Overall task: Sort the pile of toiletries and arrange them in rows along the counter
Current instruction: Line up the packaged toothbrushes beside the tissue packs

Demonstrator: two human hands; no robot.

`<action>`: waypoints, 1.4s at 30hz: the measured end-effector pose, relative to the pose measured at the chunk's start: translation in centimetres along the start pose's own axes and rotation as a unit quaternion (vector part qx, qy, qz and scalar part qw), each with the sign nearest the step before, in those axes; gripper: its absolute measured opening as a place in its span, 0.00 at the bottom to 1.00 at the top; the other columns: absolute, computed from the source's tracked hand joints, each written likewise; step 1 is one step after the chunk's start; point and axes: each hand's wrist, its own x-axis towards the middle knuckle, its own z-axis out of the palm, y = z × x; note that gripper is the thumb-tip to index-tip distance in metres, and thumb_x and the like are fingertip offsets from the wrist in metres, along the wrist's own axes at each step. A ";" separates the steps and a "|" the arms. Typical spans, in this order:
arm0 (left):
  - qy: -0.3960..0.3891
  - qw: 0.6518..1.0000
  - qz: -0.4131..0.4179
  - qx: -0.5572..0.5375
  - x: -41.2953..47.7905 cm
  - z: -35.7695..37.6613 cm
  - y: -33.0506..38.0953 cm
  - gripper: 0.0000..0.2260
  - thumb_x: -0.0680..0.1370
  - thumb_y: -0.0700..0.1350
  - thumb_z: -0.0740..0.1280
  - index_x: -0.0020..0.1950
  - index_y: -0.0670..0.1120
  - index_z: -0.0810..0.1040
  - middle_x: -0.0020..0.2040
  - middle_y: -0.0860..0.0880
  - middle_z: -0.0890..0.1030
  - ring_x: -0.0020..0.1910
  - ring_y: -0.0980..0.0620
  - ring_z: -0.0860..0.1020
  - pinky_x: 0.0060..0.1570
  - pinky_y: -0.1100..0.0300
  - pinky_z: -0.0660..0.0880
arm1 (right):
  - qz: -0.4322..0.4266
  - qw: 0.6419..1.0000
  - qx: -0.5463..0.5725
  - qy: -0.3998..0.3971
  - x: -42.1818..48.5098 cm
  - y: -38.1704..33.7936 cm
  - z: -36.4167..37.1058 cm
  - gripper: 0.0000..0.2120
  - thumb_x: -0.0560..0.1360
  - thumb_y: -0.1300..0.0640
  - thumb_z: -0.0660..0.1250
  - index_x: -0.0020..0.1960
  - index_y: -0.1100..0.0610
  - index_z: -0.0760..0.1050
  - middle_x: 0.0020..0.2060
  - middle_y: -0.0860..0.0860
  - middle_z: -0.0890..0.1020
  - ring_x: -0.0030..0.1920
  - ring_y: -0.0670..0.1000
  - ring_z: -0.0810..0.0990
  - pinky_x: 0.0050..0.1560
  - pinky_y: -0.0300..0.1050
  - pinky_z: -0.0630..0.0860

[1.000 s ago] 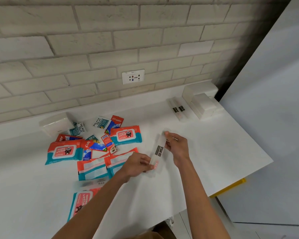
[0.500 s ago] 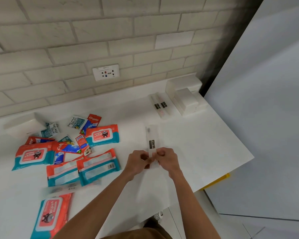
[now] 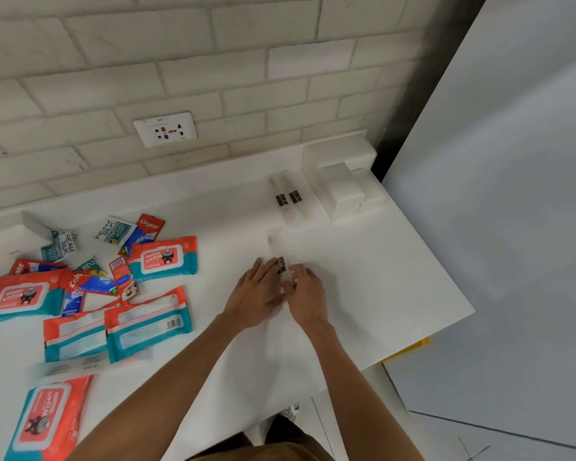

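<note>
The near end of the clear toothbrush packet [image 3: 277, 247] is hidden under your hands. Your left hand [image 3: 256, 294] lies straight-fingered on it, grip released. Your right hand [image 3: 305, 294] touches its 3 o'clock edge, but I cannot tell whether that grip is grasping. The packet lies on the surface [image 3: 379, 277], with the wipes packs [image 3: 163, 261] at 9 o'clock.

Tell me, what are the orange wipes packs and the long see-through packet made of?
The wipes pack looks like soft, glossy plastic film: printed orange and teal, slightly puffy, with a flap label. The long packet looks like thin clear plastic, since the white counter shows through it. Its contents are too blurred to tell.
</note>
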 end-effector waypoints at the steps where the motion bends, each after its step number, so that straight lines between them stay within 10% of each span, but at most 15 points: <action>1: 0.001 1.000 -0.007 0.007 0.2 0.0 0.2 0.37 0.80 0.68 0.57 0.84 0.52 0.53 0.84 0.54 0.54 0.84 0.46 0.48 0.81 0.47 0.56 | -0.020 1.000 -0.016 0.006 -0.1 0.4 0.0 0.13 0.83 0.57 0.67 0.68 0.53 0.74 0.57 0.50 0.80 0.54 0.54 0.81 0.55 0.54 0.82; 14: 0.018 0.996 -0.091 0.006 4.0 -0.1 0.4 0.38 0.81 0.72 0.51 0.85 0.54 0.48 0.85 0.57 0.47 0.84 0.49 0.46 0.81 0.47 0.52 | -0.212 0.962 -0.166 0.040 -2.2 6.7 0.7 0.25 0.89 0.50 0.55 0.84 0.53 0.61 0.84 0.50 0.64 0.85 0.51 0.56 0.84 0.55 0.56; 42: -0.032 0.991 -0.119 0.048 16.4 -5.2 -4.0 0.37 0.81 0.66 0.56 0.85 0.52 0.48 0.85 0.54 0.48 0.84 0.45 0.49 0.81 0.45 0.53 | -0.103 0.962 -0.253 0.006 1.4 4.8 -0.6 0.34 0.87 0.39 0.45 0.87 0.54 0.45 0.87 0.51 0.46 0.86 0.54 0.41 0.85 0.60 0.48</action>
